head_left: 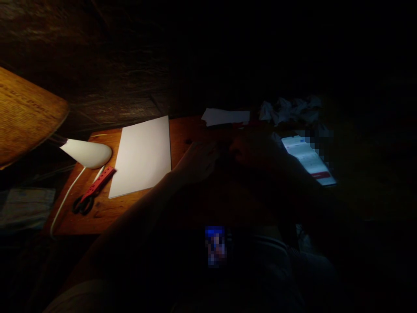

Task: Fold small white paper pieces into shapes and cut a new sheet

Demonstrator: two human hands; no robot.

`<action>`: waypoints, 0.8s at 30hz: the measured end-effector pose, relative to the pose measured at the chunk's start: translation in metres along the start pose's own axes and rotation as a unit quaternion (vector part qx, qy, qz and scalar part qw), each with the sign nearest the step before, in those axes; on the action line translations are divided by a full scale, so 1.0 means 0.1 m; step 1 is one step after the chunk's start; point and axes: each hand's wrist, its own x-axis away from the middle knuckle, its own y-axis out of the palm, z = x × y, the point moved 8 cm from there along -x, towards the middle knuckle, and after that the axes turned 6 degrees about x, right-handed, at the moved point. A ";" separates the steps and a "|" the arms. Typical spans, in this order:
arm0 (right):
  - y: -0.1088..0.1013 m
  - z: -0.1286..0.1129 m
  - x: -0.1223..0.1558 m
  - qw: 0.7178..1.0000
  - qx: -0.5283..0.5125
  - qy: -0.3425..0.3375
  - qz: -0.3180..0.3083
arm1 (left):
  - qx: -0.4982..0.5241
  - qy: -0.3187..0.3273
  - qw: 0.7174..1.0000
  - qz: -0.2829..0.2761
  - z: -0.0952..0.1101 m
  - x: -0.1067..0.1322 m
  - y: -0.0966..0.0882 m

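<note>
My left hand [202, 157] rests low over the middle of the wooden table, its back dimly lit. Shadow hides most of its fingers. Just to its right, my right hand [243, 150] is barely visible, with its fingers looking curled. The gap between the hands is too dark to show whether anything is held there. Left of my left hand lies a stack of white paper [143, 156]. A phone with a lit screen [306, 158] lies beyond my right forearm. Behind the hands are smaller white paper pieces [224, 116].
A lamp with a woven shade [29, 115] and white base [87, 153] stands at the left. Scissors with black handles [86, 203] and a red patterned cover [99, 182] lie before it, near a white cord [63, 204]. Crumpled white shapes [289, 111] sit at the back right.
</note>
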 end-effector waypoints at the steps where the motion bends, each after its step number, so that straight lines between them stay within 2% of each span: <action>1: -0.01 0.02 0.01 1.000 -0.005 0.000 -0.001 | 0.001 0.004 1.000 -0.002 0.00 0.00 0.01; 7: 0.01 0.04 0.00 1.000 -0.006 -0.005 -0.011 | 0.010 0.010 1.000 -0.023 0.00 -0.04 0.03; 17: -0.06 -0.01 0.00 0.999 0.017 0.000 0.033 | -0.006 0.011 0.999 -0.041 0.01 -0.08 0.05; 21: 0.01 -0.02 -0.03 0.999 0.012 -0.029 0.028 | 0.009 0.014 0.999 -0.040 0.01 -0.08 0.06; 24: 0.05 0.03 -0.04 1.000 -0.004 -0.014 0.024 | 0.026 0.014 0.999 -0.039 0.00 -0.09 0.05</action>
